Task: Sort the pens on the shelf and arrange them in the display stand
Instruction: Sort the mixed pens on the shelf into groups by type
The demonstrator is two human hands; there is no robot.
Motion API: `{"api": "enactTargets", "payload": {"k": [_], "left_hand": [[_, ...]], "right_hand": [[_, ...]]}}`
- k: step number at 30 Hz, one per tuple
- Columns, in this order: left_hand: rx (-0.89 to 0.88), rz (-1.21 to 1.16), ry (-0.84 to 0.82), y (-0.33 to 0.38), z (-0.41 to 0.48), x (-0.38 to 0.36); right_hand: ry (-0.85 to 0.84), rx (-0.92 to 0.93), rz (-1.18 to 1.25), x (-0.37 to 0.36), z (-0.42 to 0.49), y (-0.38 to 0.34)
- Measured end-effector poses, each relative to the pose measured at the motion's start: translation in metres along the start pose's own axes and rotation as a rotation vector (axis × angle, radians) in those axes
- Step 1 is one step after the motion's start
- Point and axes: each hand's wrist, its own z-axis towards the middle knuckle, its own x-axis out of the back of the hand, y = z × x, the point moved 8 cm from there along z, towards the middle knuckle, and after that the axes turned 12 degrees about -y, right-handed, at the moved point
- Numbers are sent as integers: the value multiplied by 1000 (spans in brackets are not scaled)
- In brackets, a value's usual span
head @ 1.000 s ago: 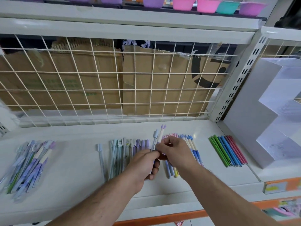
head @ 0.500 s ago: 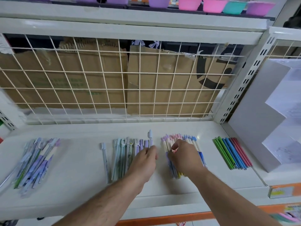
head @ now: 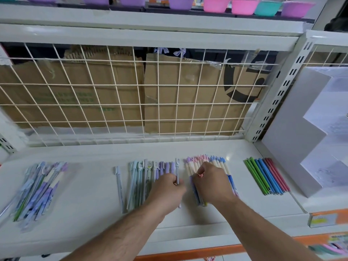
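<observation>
Gripping left hand (head: pixel 167 187): fingers curled round slim grey-lilac plastic pen (head: pixel 177 169).
Right hand (head: pixel 211 183): fingertips pinching into cream-barrelled pen bundle (head: pixel 221 167) on white metal shelf (head: pixel 90 185).

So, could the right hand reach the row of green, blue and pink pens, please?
Probably yes: the right hand holds the neighbouring cream-barrelled pens, and only bare shelf separates it from that row.

A shop, shown by slotted metal shelving (head: pixel 278 95) and shelf-edge price label (head: pixel 320 220).

pen pile (head: pixel 39 187) blurred, display stand (head: pixel 293 129) cut off
</observation>
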Motion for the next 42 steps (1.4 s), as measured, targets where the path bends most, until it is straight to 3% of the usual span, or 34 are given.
{"api": "enactTargets", "payload": {"k": [9, 17, 24, 29, 34, 38, 42], "left_hand": [[66, 522, -35, 26, 14, -15], [115, 799, 41, 24, 28, -25], [148, 832, 14, 27, 32, -24], [159, 572, -10, 17, 27, -14], [57, 327, 95, 20, 0, 19], [55, 396, 264, 11, -22, 58], [77, 378, 328, -15, -37, 94]], "right_hand": [[87, -2, 159, 17, -12, 12], [116, 46, 170, 26, -16, 21], [110, 54, 141, 29, -16, 24], [63, 61, 141, 23, -13, 21], [42, 132, 92, 11, -11, -2], [129, 261, 24, 5, -14, -35], [121, 333, 6, -6, -17, -64]]}}
